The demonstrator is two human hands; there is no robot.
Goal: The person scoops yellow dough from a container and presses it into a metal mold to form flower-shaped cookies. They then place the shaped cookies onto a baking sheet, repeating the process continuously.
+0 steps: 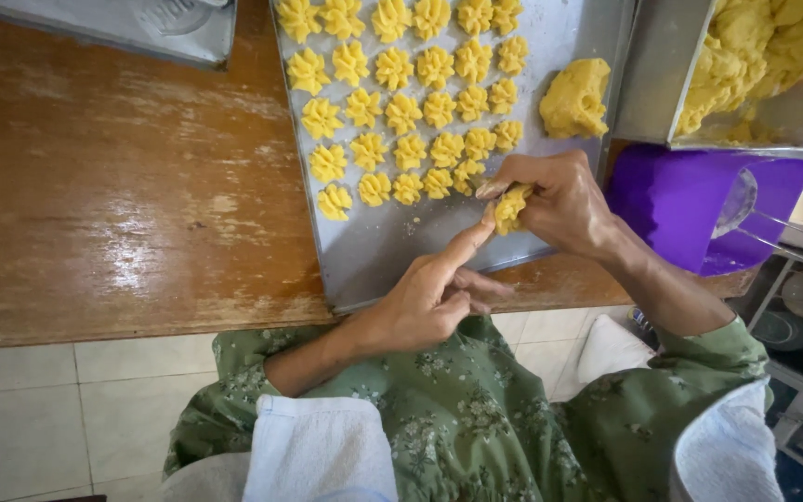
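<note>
Holding a small piece of yellow dough (510, 207), the right hand (559, 204) has its fingers curled around it, just over the near part of the grey baking tray (392, 251). One finger of the left hand (425, 297) points out and touches the dough; its other fingers are folded in and hold nothing. Close to the camera are green flowery sleeves (457, 409). Past the hands, rows of little yellow star cookies (411, 102) sit on the tray. A bigger lump of dough (575, 98) lies at the tray's right side. Farther right, a metal pan (662, 74) holds more dough. Under everything is a brown wooden table (113, 195).
</note>
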